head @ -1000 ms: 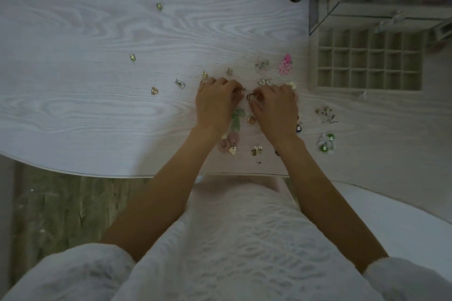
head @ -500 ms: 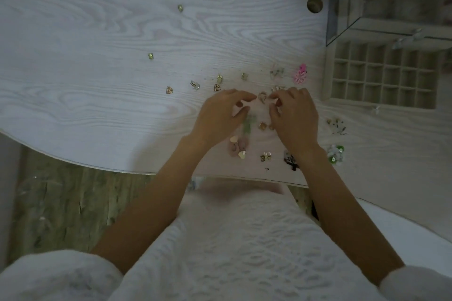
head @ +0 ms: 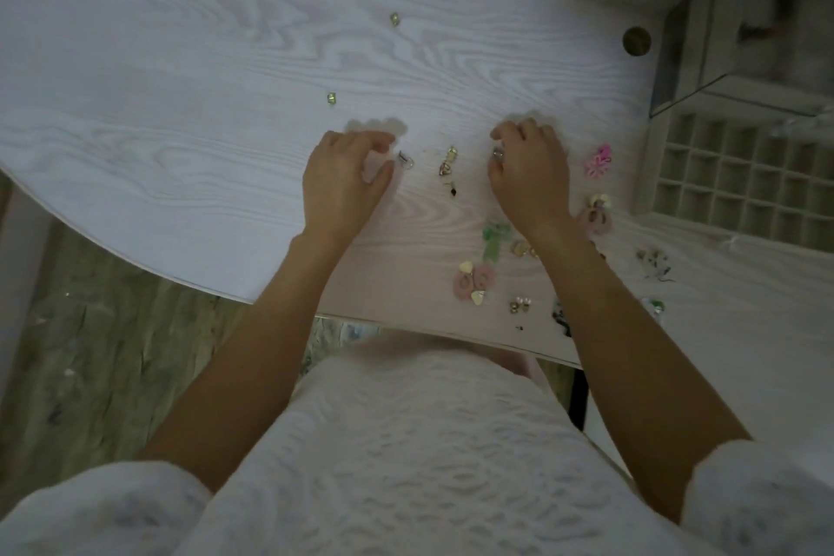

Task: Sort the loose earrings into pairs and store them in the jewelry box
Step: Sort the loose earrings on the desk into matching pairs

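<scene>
My right hand (head: 529, 176) pinches a small earring (head: 498, 154) left of the jewelry box (head: 740, 176); my left hand's (head: 345, 181) grip curls empty beside a silver earring (head: 405, 159).

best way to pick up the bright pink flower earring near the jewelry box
Pinch the pink flower earring across its petal edges, from straight above. It seems to lie flat on the table with bare wood around it, and the right hand is nearest. Its post is not visible.

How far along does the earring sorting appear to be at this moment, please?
Early. Done: pink earrings lie paired near the table edge. In hand: the right hand pinches a small earring; the left hand reaches beside another. Left: the visible jewelry box compartments look empty.
</scene>
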### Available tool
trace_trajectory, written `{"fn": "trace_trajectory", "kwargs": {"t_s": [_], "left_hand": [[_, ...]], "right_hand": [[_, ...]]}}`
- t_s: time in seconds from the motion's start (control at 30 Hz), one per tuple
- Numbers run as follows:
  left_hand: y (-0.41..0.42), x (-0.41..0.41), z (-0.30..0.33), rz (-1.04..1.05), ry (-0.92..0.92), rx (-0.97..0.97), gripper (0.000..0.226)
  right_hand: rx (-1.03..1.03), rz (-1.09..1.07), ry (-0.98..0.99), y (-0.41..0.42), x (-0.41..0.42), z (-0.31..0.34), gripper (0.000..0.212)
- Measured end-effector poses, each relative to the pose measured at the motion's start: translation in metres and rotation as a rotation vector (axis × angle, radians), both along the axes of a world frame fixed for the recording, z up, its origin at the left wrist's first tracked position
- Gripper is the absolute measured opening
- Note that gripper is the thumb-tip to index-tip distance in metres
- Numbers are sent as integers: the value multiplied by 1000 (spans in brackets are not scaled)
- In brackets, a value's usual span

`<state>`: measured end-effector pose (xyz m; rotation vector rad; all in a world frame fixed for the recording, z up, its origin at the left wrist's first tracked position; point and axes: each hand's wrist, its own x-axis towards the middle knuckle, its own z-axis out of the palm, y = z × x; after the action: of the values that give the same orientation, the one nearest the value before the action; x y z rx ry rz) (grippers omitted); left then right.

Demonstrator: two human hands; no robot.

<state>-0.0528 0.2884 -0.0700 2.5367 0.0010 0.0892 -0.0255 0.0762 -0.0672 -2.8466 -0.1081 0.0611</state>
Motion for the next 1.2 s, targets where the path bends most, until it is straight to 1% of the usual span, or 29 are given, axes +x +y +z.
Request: {"fn": "trace_trajectory", "kwargs": {"t_s": [0.07, 0.1, 0.23, 0.3, 0.6, 0.7, 0.77, 0.8, 0.97, 1.07, 1.2], "left_hand": [[-8, 8, -4, -73, 52, 84, 28], [-11, 10, -6, -86, 76, 99, 27], [-16, 10, -10, -73, 83, 63, 15], [-16, 8, -10, -53, 82, 41, 13], [-14, 6, -12, -36, 124, -7, 12], [-13, 5, -12, -31, 154, -26, 14], [-13, 4, -13, -30, 150, -21, 14], [-13, 4, -12, -34, 141, -12, 14], [-13, 0, -12, -66, 54, 64, 12], [-11, -4, -14, -90, 11, 89, 13], [-5, -6, -14, -125, 1, 69, 18]], "right_hand": [[45, -33, 66, 2, 2, -3, 19], [75, -42, 80, 3, 2, -4, 16], [175, -25, 99, 6, -3, -5, 11], [197, 2, 85, 5, -7, -5, 10], [254, 38, 66, 0, -19, -5, 15], [288, -11, 33, -1, -25, -3, 24], [282, -39, 29, -3, -25, -1, 33], [272, -35, 43, -4, -24, -1, 33], [202, 28, 125, -1, -12, -2, 13], [194, 35, 133, 6, -8, -2, 10], [174, 25, 134, 17, -4, -1, 9]]}}
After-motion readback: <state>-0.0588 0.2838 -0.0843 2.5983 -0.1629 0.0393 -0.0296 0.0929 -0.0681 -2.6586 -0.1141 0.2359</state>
